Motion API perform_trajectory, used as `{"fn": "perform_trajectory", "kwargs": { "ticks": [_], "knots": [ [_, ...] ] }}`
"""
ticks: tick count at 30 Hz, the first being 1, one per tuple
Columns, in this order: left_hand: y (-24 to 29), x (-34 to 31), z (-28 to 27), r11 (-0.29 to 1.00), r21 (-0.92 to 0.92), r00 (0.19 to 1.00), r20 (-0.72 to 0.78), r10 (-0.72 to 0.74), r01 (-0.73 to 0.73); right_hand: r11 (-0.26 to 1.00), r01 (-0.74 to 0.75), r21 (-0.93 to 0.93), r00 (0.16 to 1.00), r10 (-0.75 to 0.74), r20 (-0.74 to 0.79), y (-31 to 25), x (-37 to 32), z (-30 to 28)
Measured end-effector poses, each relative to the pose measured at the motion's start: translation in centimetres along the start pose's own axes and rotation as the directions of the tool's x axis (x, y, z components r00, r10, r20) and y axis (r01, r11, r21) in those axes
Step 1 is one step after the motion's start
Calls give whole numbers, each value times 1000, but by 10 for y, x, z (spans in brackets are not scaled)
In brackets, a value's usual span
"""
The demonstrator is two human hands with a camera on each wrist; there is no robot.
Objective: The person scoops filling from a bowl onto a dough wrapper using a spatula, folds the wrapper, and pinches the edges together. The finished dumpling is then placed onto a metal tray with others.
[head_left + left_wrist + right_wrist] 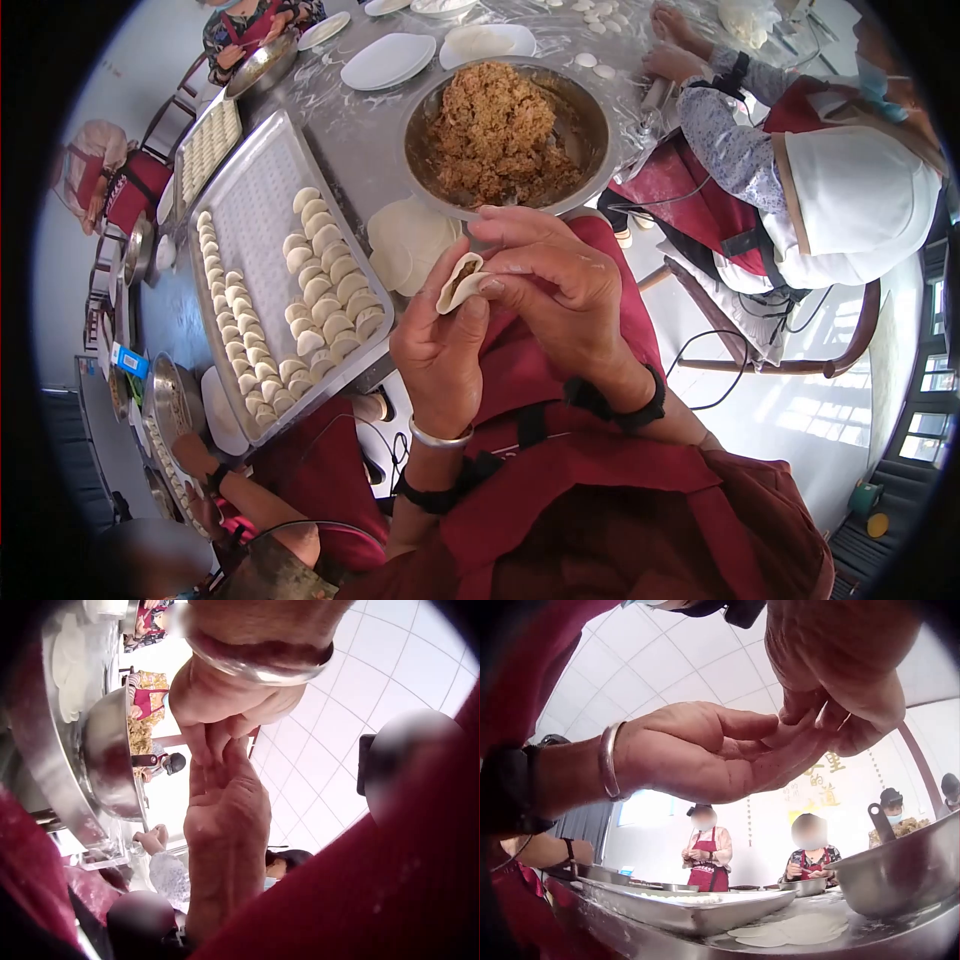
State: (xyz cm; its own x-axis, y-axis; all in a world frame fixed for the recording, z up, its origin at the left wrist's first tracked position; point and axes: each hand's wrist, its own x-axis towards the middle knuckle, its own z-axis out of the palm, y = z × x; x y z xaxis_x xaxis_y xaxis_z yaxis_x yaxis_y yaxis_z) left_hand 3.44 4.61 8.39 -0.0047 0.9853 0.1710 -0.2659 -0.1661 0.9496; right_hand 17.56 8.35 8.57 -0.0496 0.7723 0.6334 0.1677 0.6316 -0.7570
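A half-folded dumpling (454,292) is held between both hands, brown filling showing at its gaping top edge. My left hand (438,355), with a silver bangle at the wrist, cradles it from the left with thumb and fingers. From the other side my right hand (565,275) pinches the wrapper's edge between thumb and forefinger. In both wrist views the fingers of the two hands meet and mostly hide the dumpling. Just beyond the hands lie several flat round wrappers (398,240) on the table. Behind them stands a steel bowl (413,160) with a mound of brown filling (492,115).
Left of the hands, a metal tray (262,165) carries rows of finished dumplings (335,280). White plates (388,62) stand farther back on the floured table (330,85). A person in a white cap (855,190) sits close at the right; another person's hand (192,455) is at lower left.
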Motion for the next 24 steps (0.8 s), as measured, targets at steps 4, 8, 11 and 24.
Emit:
{"fn": "perform_trajectory", "kwargs": {
  "ticks": [4,8,11,24],
  "knots": [
    [0,-1,-1,1000,0,1000,19,-22,22,999,-38,-23,999,38,5,-9,5,-2],
    [0,-1,0,1000,17,1000,26,-17,16,1000,26,-7,999,-25,46,-1,5,-3],
    [1,0,3,1000,-21,1000,17,-16,16,998,-21,61,1000,20,20,1,1,1],
    [10,0,3,992,110,990,125,-69,55,988,146,-47,985,-141,96,4,2,-5]
  ]
}}
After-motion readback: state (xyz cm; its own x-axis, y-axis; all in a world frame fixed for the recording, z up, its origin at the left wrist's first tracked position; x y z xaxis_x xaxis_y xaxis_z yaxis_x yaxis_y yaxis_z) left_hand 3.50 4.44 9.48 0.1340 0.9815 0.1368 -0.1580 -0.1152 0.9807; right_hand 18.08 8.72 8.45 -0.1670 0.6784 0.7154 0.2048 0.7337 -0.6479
